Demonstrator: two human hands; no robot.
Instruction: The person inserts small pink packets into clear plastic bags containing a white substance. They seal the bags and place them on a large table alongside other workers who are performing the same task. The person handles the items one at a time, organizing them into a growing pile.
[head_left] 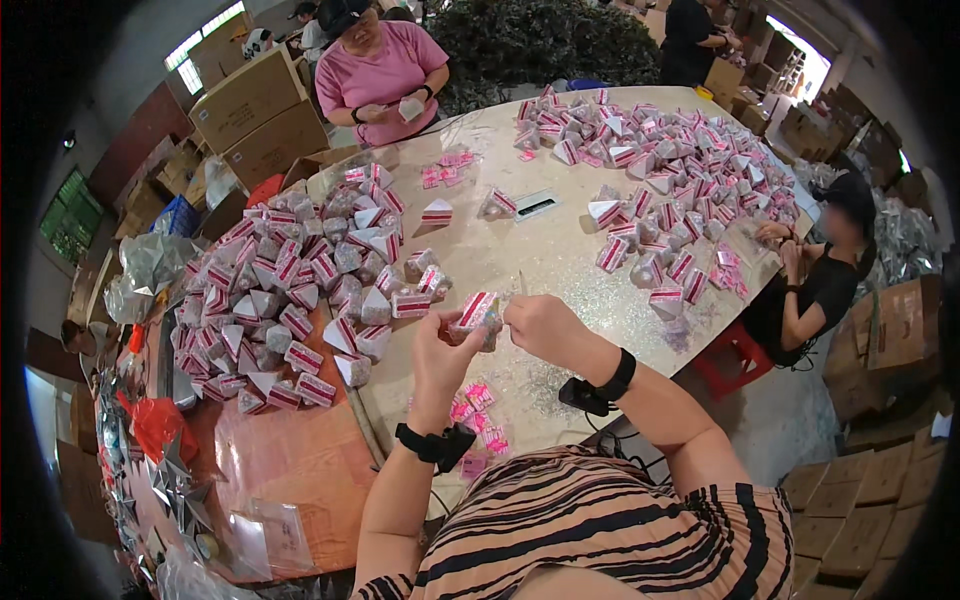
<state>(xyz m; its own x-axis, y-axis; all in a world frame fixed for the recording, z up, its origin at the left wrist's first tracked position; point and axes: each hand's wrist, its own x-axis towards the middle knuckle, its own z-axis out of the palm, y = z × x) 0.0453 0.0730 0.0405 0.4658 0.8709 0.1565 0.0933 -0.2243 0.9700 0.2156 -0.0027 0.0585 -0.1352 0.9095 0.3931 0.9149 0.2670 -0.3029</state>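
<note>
My left hand point(440, 358) is closed on a small wedge-shaped packet point(474, 312) with a pink-and-white striped band and a glittery grey side. Close against its right end, the fingers of my right hand point(548, 326) are pinched together. What they hold, if anything, is too small to make out. A thin upright sliver point(521, 282) shows just above those fingers. Many similar packets point(300, 290) are heaped to the left of my hands. Small pink printed cards point(480, 410) lie below them on the glitter-strewn table point(480, 245).
A larger heap of packets point(650, 150) covers the far right. Across the table, a person in pink point(380, 65) handles a pale piece; another in black point(830, 270) sits at the right. A phone-like dark-screened device point(536, 205) lies mid-table. Cartons point(250, 110) stand at the back left.
</note>
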